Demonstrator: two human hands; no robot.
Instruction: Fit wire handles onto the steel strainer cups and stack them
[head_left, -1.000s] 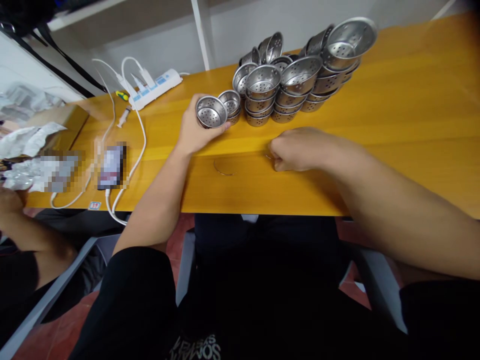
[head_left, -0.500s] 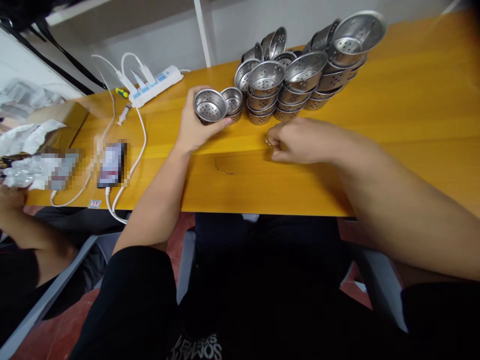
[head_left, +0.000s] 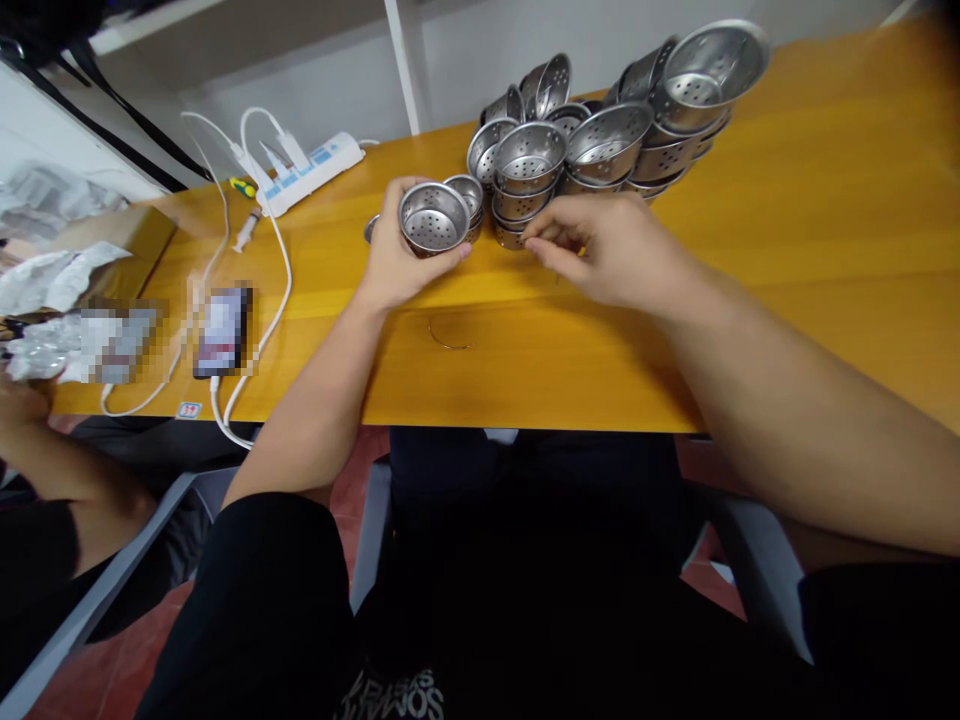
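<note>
My left hand [head_left: 401, 255] is wrapped round a perforated metal cup [head_left: 435, 218], its open top facing me. Another small perforated cup stack [head_left: 466, 200] stands just behind its right side. The edge of a round metal piece [head_left: 370, 229] peeks out left of the hand, mostly hidden. My right hand [head_left: 600, 245] is in front of the stacked perforated cups [head_left: 529, 165], thumb and index fingertips together by the lowest cup. Whatever is between them is too small to make out. A thin curved wire [head_left: 448, 346] lies on the table between my forearms.
More perforated cups [head_left: 709, 75] are piled at the back right of the wooden table [head_left: 825, 200]. On the left are a power strip [head_left: 319, 172], a syringe [head_left: 246, 230], a phone [head_left: 223, 330] and white cables. Another person's arm [head_left: 67, 450] is at the far left.
My right hand has moved up toward the stacked cups and its fingers have loosened from a tight curl. My left hand and its cup have shifted slightly right, uncovering a round metal edge.
</note>
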